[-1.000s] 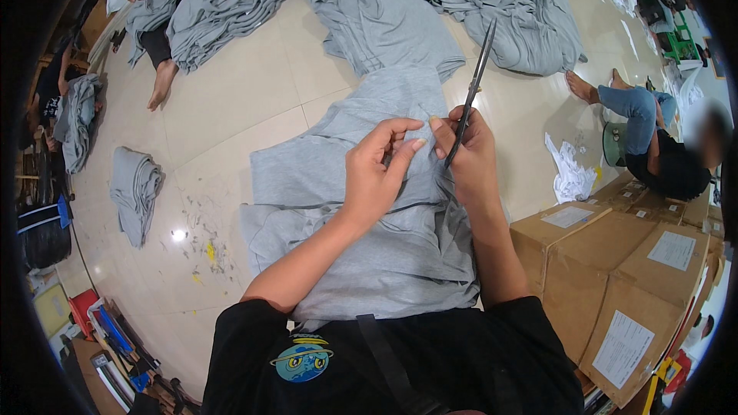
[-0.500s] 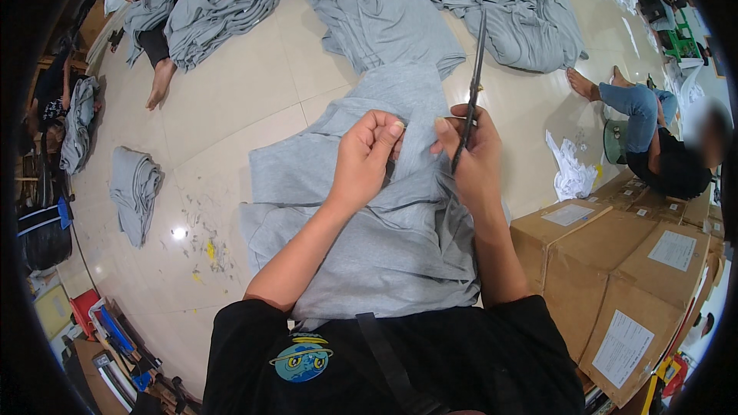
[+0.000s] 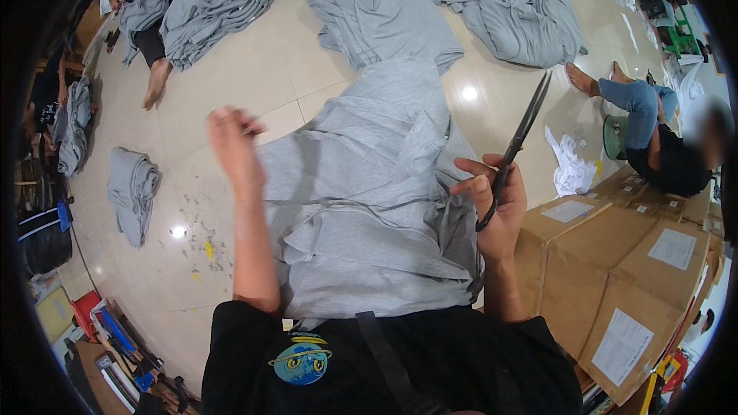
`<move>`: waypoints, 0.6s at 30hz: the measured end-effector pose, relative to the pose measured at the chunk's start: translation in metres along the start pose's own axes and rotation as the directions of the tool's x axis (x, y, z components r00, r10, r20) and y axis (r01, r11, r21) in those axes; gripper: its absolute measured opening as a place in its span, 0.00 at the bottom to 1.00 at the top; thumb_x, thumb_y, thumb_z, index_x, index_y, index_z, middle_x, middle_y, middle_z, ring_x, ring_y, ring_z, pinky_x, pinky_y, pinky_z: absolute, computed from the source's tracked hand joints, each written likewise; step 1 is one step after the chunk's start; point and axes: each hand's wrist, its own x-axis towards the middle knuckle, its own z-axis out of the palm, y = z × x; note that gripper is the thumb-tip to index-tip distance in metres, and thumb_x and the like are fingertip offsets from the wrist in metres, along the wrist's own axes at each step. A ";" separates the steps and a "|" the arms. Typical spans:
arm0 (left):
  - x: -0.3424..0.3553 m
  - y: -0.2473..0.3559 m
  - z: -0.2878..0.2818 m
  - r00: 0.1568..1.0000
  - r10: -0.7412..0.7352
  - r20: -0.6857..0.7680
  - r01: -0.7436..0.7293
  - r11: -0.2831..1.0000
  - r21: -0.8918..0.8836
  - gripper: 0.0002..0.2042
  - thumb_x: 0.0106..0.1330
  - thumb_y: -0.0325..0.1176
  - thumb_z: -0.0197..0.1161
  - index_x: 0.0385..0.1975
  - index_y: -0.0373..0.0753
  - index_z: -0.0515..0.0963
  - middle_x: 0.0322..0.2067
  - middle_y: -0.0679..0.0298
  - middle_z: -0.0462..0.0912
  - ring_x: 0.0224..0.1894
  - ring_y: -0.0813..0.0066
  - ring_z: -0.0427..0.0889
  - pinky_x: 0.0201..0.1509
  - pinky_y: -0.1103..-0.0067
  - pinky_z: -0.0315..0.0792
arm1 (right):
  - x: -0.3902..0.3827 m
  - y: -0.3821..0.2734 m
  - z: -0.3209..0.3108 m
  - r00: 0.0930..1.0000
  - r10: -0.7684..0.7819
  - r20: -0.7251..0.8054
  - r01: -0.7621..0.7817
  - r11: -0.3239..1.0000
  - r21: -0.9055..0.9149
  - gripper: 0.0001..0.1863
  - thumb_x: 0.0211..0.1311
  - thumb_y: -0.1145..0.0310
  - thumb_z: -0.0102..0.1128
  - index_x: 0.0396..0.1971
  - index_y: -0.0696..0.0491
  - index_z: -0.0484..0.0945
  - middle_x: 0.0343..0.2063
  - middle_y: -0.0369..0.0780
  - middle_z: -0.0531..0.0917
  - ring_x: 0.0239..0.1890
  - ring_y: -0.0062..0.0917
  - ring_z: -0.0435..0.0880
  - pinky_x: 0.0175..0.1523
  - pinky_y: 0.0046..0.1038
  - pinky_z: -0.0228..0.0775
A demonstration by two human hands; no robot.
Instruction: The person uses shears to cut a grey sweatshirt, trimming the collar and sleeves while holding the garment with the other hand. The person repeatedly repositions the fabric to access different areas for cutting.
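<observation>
A grey knit garment [image 3: 346, 261] lies loosely spread across my lap and out over the floor before me. Black scissors [image 3: 525, 132] hang in my right hand [image 3: 500, 204], blades pointing up and away, the handle looped around my fingers. Over at the garment's left side, my left hand [image 3: 237, 150] is raised with its fingers curled together. Motion blurs it, and whatever small thing may be between the fingertips cannot be made out.
Heaps of grey garments [image 3: 515, 11] line the far floor. A folded grey garment [image 3: 132, 192] sits at left, near dark lint scraps [image 3: 219, 250]. Cardboard boxes [image 3: 569, 269] stand close on my right. One person [image 3: 653, 127] sits far right; others sit far left.
My left hand has left the garment and swung to the left. My right hand has shifted right and nearer, tilting the scissors rightward. The garment's upper folds have dropped flatter.
</observation>
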 end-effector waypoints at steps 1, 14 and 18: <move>0.018 0.000 -0.035 0.987 0.017 -0.158 0.000 0.994 0.106 0.13 0.87 0.45 0.58 0.48 0.41 0.71 0.35 0.67 0.75 0.35 0.78 0.75 0.42 0.76 0.76 | -0.001 -0.001 -0.002 1.000 -0.004 -0.012 0.004 1.000 -0.006 0.24 0.79 0.65 0.70 0.62 0.60 0.69 0.53 0.51 0.90 0.42 0.28 0.91 0.53 0.29 0.83; 0.001 -0.019 -0.146 1.000 -0.024 -0.021 0.031 0.800 0.599 0.17 0.83 0.34 0.62 0.65 0.32 0.79 0.58 0.56 0.87 0.58 0.66 0.88 0.63 0.71 0.81 | 0.032 0.000 0.029 0.998 0.002 -0.068 -0.012 0.987 -0.159 0.22 0.69 0.71 0.78 0.53 0.61 0.74 0.48 0.49 0.91 0.35 0.16 0.85 0.41 0.21 0.80; -0.068 0.035 0.057 0.773 -0.128 0.621 -0.222 0.863 0.454 0.15 0.81 0.32 0.66 0.62 0.34 0.81 0.50 0.61 0.90 0.54 0.76 0.87 0.60 0.75 0.79 | 0.050 0.000 0.050 0.996 0.084 0.004 -0.082 0.978 -0.191 0.21 0.68 0.69 0.80 0.48 0.61 0.75 0.39 0.43 0.88 0.28 0.16 0.82 0.33 0.20 0.76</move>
